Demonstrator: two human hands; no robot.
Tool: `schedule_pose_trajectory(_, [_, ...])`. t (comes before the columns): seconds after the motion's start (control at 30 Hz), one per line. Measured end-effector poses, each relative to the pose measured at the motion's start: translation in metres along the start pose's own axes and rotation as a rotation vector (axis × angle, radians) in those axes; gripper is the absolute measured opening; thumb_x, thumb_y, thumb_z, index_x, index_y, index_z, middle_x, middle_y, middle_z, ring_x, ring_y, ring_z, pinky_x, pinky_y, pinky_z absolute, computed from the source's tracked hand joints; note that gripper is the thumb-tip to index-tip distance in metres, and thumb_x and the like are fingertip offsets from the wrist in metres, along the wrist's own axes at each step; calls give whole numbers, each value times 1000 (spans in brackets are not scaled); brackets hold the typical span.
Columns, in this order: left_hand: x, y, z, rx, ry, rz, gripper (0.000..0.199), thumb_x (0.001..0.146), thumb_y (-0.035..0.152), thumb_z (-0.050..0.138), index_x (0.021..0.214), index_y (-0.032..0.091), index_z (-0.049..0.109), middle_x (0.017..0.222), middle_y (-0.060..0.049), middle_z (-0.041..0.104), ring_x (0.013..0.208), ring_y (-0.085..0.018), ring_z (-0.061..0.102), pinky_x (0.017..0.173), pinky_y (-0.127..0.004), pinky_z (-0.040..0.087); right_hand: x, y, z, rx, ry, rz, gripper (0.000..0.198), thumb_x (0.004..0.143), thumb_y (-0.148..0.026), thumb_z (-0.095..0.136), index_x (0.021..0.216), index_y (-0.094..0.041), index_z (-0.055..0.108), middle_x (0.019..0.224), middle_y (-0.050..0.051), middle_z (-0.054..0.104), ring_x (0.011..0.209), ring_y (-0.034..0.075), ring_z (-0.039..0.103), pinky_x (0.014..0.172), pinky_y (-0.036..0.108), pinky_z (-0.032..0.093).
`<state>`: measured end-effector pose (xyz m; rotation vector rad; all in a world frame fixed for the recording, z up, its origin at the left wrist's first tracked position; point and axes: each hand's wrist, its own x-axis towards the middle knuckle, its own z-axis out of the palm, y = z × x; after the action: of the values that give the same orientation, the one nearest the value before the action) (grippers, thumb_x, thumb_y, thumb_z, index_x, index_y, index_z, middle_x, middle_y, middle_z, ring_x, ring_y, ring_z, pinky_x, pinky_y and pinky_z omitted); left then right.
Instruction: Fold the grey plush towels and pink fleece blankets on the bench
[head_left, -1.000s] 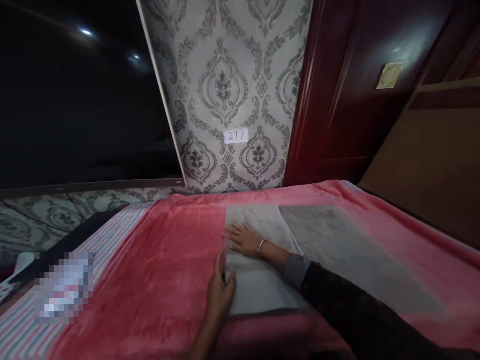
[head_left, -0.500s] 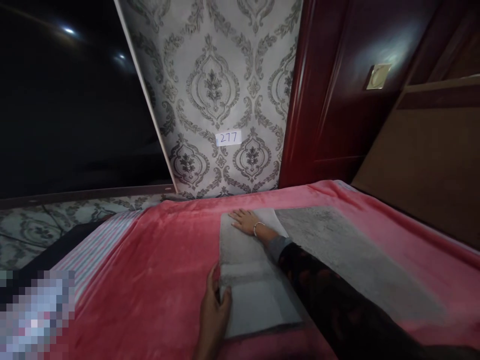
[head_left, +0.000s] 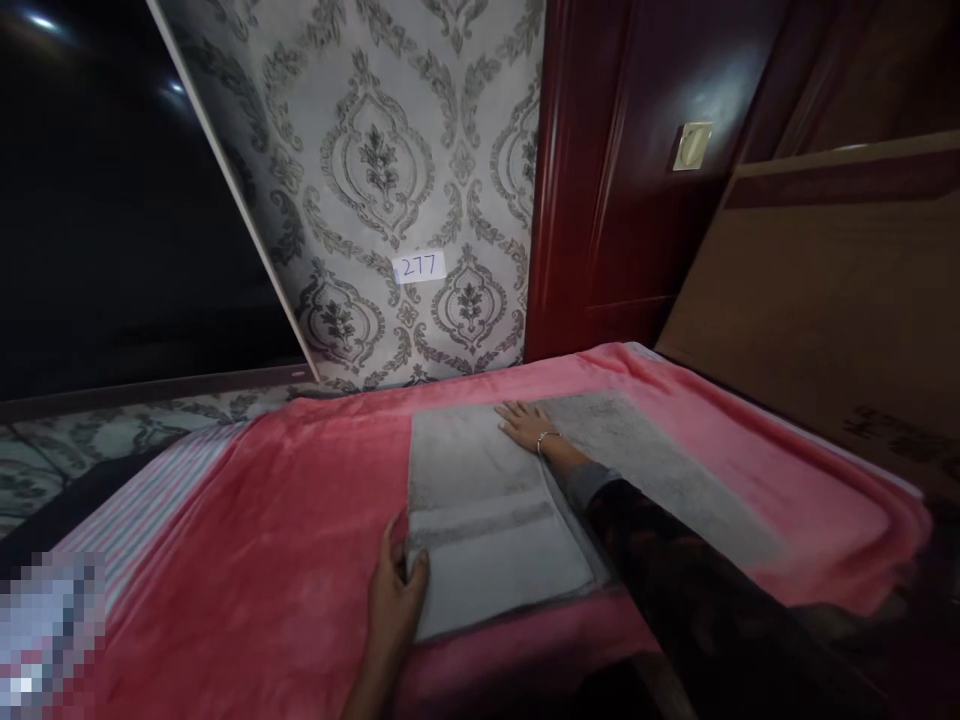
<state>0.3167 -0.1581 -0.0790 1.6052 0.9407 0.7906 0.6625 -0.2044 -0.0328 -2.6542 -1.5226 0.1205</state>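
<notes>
A grey cloth (head_left: 480, 560), which looks like a towel, lies partly folded over itself on a pink-red blanket (head_left: 300, 560). Its folded left part is lighter and smoother, and its right part (head_left: 652, 460) is a single textured spread. My right hand (head_left: 525, 425) rests flat near the far end of the fold, fingers spread, with a bracelet on the wrist. At the cloth's left edge is my left hand (head_left: 397, 585), thumb touching the cloth and fingers curved apart beside it. My right forearm hides part of the cloth.
A large dark screen (head_left: 127, 220) stands at the left, beside patterned wallpaper (head_left: 375, 170) with a "277" label (head_left: 419, 266). At the right are a dark red wood panel (head_left: 592, 200) and a large cardboard sheet (head_left: 825, 300). Striped fabric (head_left: 161, 510) shows at the left.
My right hand has slid right across the cloth, from near its left edge to the fold. My left hand stays at the left edge. The view has turned a little to the right.
</notes>
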Motion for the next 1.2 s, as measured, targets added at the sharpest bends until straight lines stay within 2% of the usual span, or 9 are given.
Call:
schedule_pose_trajectory(0.2, [-5, 13, 1, -12, 9, 64, 86, 69, 48, 67, 142, 11, 42, 90, -7, 70, 85, -24, 70, 77, -38, 56, -23, -22, -10, 13, 12, 39, 59, 103, -48, 28, 158, -27, 29, 167, 9, 13, 153, 33, 11, 118, 62, 17])
schedule_pose_trajectory(0.33, [-5, 12, 3, -22, -5, 91, 78, 70, 40, 68, 139, 15, 44, 89, -5, 71, 83, -22, 69, 75, -37, 56, -81, -38, 14, 23, 52, -173, 65, 100, -58, 33, 159, -34, 23, 168, 3, 9, 154, 30, 7, 120, 56, 17])
schedule_pose_trajectory(0.47, [-4, 9, 4, -38, -23, 111, 78, 70, 37, 67, 141, 16, 43, 86, -3, 70, 73, -19, 67, 64, -31, 53, -134, -16, 38, 13, 52, -160, 63, 102, -54, 27, 160, -28, 24, 168, 5, 14, 153, 28, 13, 120, 54, 20])
schedule_pose_trajectory(0.6, [-3, 8, 4, -26, -13, 101, 79, 69, 39, 67, 141, 16, 45, 75, 2, 64, 62, -15, 59, 57, -26, 46, -161, 9, 36, 2, 18, -38, 60, 103, -47, 25, 159, -24, 27, 166, 7, 21, 152, 29, 19, 119, 55, 22])
schedule_pose_trajectory(0.7, [-2, 8, 3, -20, 15, 99, 79, 67, 41, 68, 138, 15, 47, 75, 2, 62, 64, -16, 60, 58, -27, 47, -173, -2, 24, 39, 67, 12, 58, 103, -47, 27, 156, -24, 35, 164, 10, 26, 151, 31, 21, 117, 58, 25])
schedule_pose_trajectory(0.8, [-2, 8, 3, -3, 50, 98, 77, 66, 41, 68, 136, 15, 49, 77, 1, 61, 67, -17, 60, 60, -28, 48, -180, -34, 19, 104, 159, -120, 60, 103, -49, 30, 158, -25, 32, 166, 9, 19, 153, 31, 14, 118, 56, 23])
schedule_pose_trajectory(0.93, [-5, 5, 2, -6, 37, 105, 75, 68, 38, 66, 137, 16, 48, 79, 1, 62, 68, -17, 61, 60, -28, 49, -184, -67, 30, 136, 91, -231, 62, 102, -48, 36, 157, -22, 32, 165, 11, 22, 153, 28, 16, 120, 54, 20])
schedule_pose_trajectory(1.03, [-6, 6, -1, 34, 5, 101, 70, 72, 36, 62, 137, 14, 49, 82, -2, 64, 72, -19, 64, 62, -30, 52, -186, -65, 38, 147, 50, -240, 61, 101, -45, 38, 156, -19, 35, 164, 12, 24, 153, 27, 18, 121, 54, 19])
schedule_pose_trajectory(1.2, [-8, 21, -5, 536, 125, 404, 56, 78, 24, 55, 134, 15, 55, 112, -13, 67, 106, -29, 65, 90, -46, 55, -178, -49, 24, 193, -84, -319, 60, 97, -37, 47, 153, -18, 40, 161, 14, 31, 149, 28, 28, 119, 51, 27])
